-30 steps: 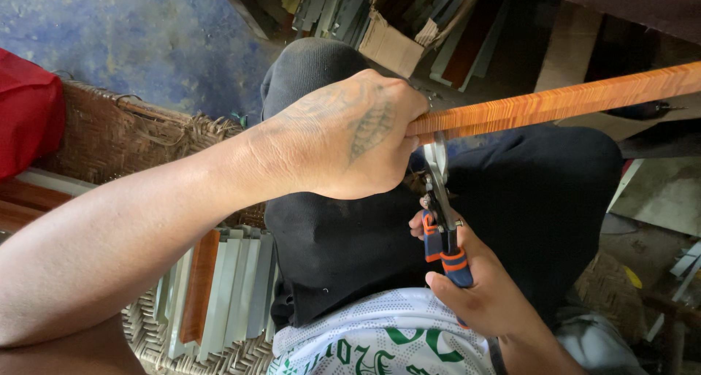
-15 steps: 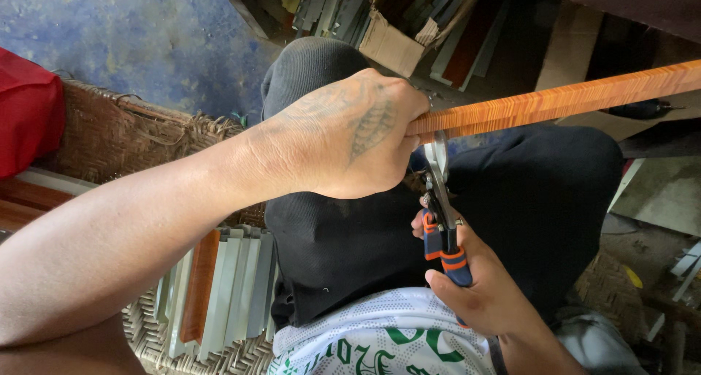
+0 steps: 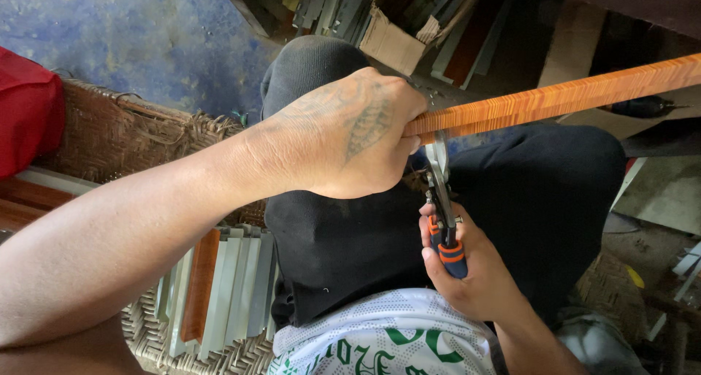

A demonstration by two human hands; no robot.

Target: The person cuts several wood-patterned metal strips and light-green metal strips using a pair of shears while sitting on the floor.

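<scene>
Fingers of the left hand (image 3: 343,134) curl tight around the end of a long orange wood-grain strip (image 3: 562,97), which runs off toward 2 o'clock above the lap. At 6 o'clock of that grip, the right hand (image 3: 467,273) is closed on the orange-and-blue handles of metal snips (image 3: 442,207), blades reaching up to the strip's underside. Pale profile offcuts (image 3: 226,287) lie at 8 o'clock.

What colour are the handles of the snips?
Blue with orange bands, on the snips in the right hand; head view.
</scene>
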